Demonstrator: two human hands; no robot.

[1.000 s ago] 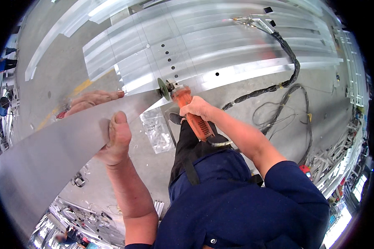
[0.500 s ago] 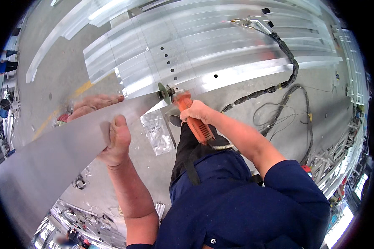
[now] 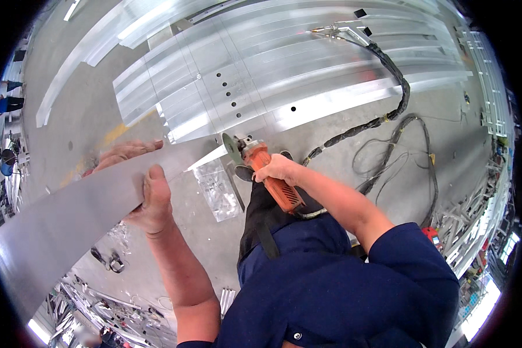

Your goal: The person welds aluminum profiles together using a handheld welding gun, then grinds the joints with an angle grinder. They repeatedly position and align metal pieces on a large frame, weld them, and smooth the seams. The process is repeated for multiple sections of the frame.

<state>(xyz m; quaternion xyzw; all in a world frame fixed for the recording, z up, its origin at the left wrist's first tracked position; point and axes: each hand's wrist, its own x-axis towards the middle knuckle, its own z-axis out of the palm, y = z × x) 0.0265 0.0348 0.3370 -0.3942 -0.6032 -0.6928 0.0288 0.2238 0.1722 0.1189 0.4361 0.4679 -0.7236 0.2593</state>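
Observation:
A long, broad grey metal panel [image 3: 69, 217] slants across the left side, its narrow end near the middle. My left hand [image 3: 152, 200] grips its near edge, thumb on top and fingers hidden underneath. Over the panel's far edge lie the fingers of another hand [image 3: 124, 153], apparently a co-worker's. My right hand [image 3: 278, 169] is wrapped round the body of an orange angle grinder [image 3: 283, 194]. The grinder's greenish disc [image 3: 232, 149] stands at the panel's narrow end; whether it touches, I cannot tell.
Ahead stands a surface of long, shiny metal sheets [image 3: 174, 75], with a torch-like tool [image 3: 342, 30] on it. Its black-wrapped hose [image 3: 397, 75] runs down to the floor on the right. A clear plastic bag [image 3: 219, 194] lies by my feet. Metal pieces [image 3: 110, 313] are heaped at lower left.
The panel has tilted and shifted slightly left with my left hand, showing a bright wedge along its edge. The grinder's disc has moved slightly right, away from the panel's corner.

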